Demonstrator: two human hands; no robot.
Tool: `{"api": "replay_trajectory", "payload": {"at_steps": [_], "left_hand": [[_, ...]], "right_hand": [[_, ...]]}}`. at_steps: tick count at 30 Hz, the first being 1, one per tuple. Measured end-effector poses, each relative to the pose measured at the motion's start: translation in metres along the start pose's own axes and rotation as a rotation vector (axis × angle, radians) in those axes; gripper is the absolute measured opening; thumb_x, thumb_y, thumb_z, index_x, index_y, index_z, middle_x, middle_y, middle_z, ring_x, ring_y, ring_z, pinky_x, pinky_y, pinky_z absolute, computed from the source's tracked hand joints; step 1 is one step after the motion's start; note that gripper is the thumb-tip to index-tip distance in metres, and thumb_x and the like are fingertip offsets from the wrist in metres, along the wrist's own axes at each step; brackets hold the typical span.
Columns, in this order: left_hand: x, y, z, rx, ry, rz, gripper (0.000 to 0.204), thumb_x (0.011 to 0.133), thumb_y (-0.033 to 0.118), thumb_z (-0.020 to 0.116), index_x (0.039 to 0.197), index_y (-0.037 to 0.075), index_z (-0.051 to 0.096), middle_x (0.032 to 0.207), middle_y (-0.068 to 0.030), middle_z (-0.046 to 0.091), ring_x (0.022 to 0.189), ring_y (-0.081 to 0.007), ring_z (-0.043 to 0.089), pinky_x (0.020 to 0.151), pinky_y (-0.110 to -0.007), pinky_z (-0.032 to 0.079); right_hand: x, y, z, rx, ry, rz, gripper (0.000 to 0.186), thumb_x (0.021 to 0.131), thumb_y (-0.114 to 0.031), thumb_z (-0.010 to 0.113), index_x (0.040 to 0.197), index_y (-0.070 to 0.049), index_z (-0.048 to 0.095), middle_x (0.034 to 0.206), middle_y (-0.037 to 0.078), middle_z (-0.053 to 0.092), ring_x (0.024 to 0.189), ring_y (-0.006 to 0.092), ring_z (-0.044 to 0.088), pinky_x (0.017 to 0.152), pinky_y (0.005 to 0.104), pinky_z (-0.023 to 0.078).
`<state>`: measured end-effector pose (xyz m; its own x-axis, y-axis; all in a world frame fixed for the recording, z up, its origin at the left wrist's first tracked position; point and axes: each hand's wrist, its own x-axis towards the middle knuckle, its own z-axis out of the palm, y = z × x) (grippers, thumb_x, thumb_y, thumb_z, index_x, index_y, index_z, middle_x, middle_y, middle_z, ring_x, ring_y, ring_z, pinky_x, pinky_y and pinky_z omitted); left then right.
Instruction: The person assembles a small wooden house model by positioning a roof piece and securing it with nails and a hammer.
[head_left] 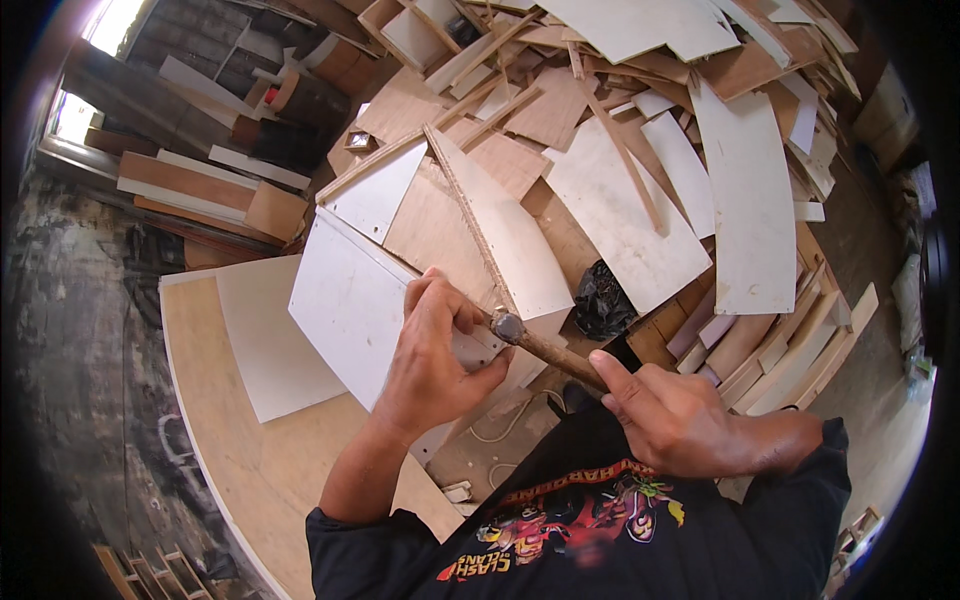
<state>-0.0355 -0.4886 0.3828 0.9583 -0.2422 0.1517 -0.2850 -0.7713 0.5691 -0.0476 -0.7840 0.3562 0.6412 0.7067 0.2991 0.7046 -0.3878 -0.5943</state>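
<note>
The wooden box (345, 300) stands in the middle, the hammer (552, 357) over its near edge between left hand (435, 350) and right hand (670, 415); near left lies a plywood board (260, 470) with a sheet (270, 345) on it; just right of the box sits a plastic bag (604, 302); wood offcuts (625, 225) heap far right, stacked planks (190, 185) far left

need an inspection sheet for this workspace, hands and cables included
Surface: large light-brown board at left, white sheet lying on it
Job's things: hammer; white-panelled wooden piece
Clutter: loose boards and strips heaped ahead and to the right; crumpled black plastic among them
Hands: right hand grips the hammer; left hand is at the wooden piece, whatever its fingertips hold unclear
Cables: pale thin loop low down, cord or cable unclear
Surroundings: dark stained wall and stacked boards at left
</note>
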Motion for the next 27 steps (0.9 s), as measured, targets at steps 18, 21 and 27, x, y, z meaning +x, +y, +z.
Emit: {"api": "replay_trajectory", "payload": {"at_steps": [18,21,27], "left_hand": [[-0.002,0.003,0.000,-0.045,0.042,-0.013,0.054,0.066,0.006,0.088,0.105,0.006,0.051,0.094,-0.0120,0.055,0.100,-0.0397,0.052,0.114,-0.053,0.037],[-0.004,-0.005,0.001,-0.024,0.022,0.039,0.062,0.062,0.003,0.088,0.109,0.007,0.048,0.097,-0.0114,0.055,0.100,-0.0384,0.054,0.118,-0.055,0.036],[-0.007,-0.009,0.002,0.008,0.006,0.051,0.072,0.062,0.000,0.088,0.117,0.008,0.043,0.102,-0.0123,0.054,0.097,-0.0353,0.056,0.120,-0.052,0.036]], "right_hand": [[0.003,0.019,0.009,0.519,0.246,0.072,0.047,0.093,-0.007,0.078,0.135,-0.001,0.058,0.091,0.014,0.071,0.076,0.0267,0.071,0.066,0.0332,0.054],[0.002,0.011,0.005,0.412,0.075,0.167,0.040,0.095,-0.009,0.077,0.130,-0.001,0.061,0.098,0.017,0.073,0.087,0.0293,0.075,0.071,0.0353,0.057],[0.005,-0.002,0.014,0.507,0.131,0.214,0.042,0.094,-0.009,0.075,0.132,-0.001,0.059,0.104,0.020,0.071,0.090,0.0348,0.075,0.073,0.0404,0.059]]}}
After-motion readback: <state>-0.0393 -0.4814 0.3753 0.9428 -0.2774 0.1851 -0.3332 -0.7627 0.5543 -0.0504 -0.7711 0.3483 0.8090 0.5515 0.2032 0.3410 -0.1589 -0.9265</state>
